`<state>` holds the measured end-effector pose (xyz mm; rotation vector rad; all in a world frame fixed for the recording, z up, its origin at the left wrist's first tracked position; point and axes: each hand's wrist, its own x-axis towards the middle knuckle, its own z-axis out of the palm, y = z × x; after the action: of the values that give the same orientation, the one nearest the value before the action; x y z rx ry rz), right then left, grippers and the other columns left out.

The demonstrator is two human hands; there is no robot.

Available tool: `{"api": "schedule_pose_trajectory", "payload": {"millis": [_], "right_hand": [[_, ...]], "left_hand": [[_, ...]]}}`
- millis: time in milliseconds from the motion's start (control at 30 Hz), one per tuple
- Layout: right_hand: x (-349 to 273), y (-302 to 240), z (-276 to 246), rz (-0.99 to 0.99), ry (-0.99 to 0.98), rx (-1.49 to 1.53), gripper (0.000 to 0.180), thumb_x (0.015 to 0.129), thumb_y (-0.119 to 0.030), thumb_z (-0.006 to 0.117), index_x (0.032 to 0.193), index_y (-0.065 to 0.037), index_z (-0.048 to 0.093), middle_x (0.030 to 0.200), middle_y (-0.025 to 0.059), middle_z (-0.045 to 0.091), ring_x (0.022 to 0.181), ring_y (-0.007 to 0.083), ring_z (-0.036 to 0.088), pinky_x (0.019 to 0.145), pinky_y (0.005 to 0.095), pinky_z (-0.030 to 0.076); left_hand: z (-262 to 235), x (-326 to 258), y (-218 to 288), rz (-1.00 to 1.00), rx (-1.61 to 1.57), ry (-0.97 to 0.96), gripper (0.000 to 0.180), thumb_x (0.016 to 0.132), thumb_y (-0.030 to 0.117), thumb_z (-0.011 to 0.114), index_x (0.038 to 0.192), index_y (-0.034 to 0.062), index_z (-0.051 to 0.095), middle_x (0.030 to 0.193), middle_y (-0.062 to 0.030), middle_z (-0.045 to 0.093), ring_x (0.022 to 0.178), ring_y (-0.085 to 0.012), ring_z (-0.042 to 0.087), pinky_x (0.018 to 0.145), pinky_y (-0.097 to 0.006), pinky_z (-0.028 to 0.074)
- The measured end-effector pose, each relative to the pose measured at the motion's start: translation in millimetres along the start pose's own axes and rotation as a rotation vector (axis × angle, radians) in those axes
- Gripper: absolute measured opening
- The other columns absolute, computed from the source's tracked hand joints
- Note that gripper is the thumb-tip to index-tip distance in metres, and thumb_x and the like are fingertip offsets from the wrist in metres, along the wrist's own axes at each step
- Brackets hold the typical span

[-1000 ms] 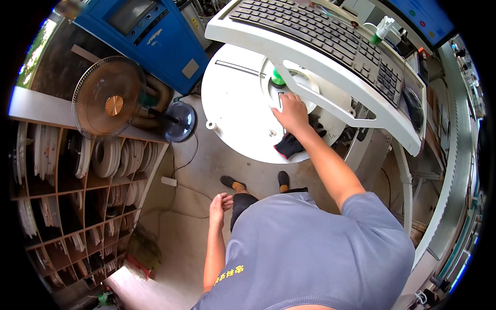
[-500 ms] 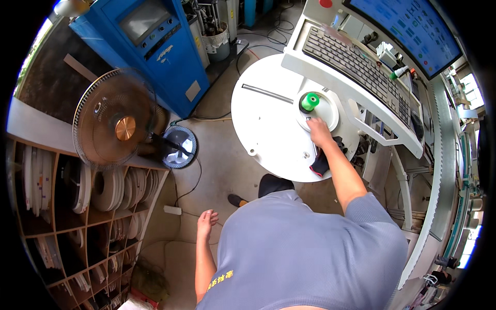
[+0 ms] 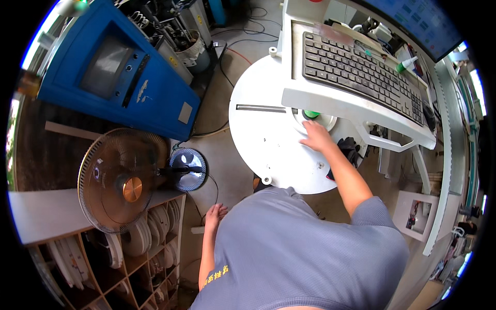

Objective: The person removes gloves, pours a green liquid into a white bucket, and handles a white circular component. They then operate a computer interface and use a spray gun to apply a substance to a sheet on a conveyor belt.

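1 busy hand: R hand (image 3: 316, 136) over white reel (image 3: 327, 123), toward worktop's (image 3: 253, 144) R edge, fingertips by green hub (image 3: 311, 113), can't tell if touching. Thumb now spread, vs tucked 0.5s ago, so prob no firm grip rn. L hand (image 3: 215, 213) off near edge, loosely half-curled, nothing visible in it.

The keyboard tray (image 3: 323, 101) hides part of the green knob (image 3: 311, 114); far right, the monitor (image 3: 413, 27) is cut off; left, fan blades (image 3: 109, 173) blur.
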<state>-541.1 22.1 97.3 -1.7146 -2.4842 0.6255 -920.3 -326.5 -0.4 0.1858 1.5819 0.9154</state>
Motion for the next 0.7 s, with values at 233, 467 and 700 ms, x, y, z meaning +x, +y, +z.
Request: {"api": "schedule_pose_trajectory", "payload": {"millis": [233, 467, 700], "right_hand": [[29, -3, 33, 0.018, 0.041, 0.065, 0.053, 0.082, -0.017, 0.069, 0.131, -0.004, 0.053, 0.136, 0.0211, 0.054, 0.127, 0.0396, 0.048, 0.103, 0.0452, 0.043], [60, -49, 45, 0.258, 0.175, 0.301, 0.048, 0.084, -0.019, 0.067, 0.129, -0.005, 0.056, 0.129, 0.0211, 0.057, 0.122, 0.0399, 0.051, 0.103, 0.0459, 0.041], [12, -28, 30, -0.011, -0.017, -0.014, 0.055, 0.079, -0.017, 0.076, 0.128, -0.004, 0.054, 0.119, 0.018, 0.06, 0.113, 0.0372, 0.056, 0.099, 0.0423, 0.044]], "left_hand": [[3, 51, 68, -0.001, 0.16, -0.116, 0.042, 0.101, 0.035, 0.052, 0.12, -0.0007, 0.06, 0.104, -0.0099, 0.07, 0.084, -0.0132, 0.064, 0.075, -0.026, 0.051], [33, 105, 130, -0.024, 0.334, -0.274, 0.04, 0.101, 0.035, 0.054, 0.117, -0.0013, 0.061, 0.105, -0.01, 0.069, 0.086, -0.015, 0.064, 0.079, -0.029, 0.052], [47, 148, 185, 0.025, 0.375, -0.429, 0.04, 0.101, 0.036, 0.054, 0.113, -0.0004, 0.061, 0.099, -0.0087, 0.068, 0.085, -0.0161, 0.063, 0.077, -0.03, 0.052]]}}
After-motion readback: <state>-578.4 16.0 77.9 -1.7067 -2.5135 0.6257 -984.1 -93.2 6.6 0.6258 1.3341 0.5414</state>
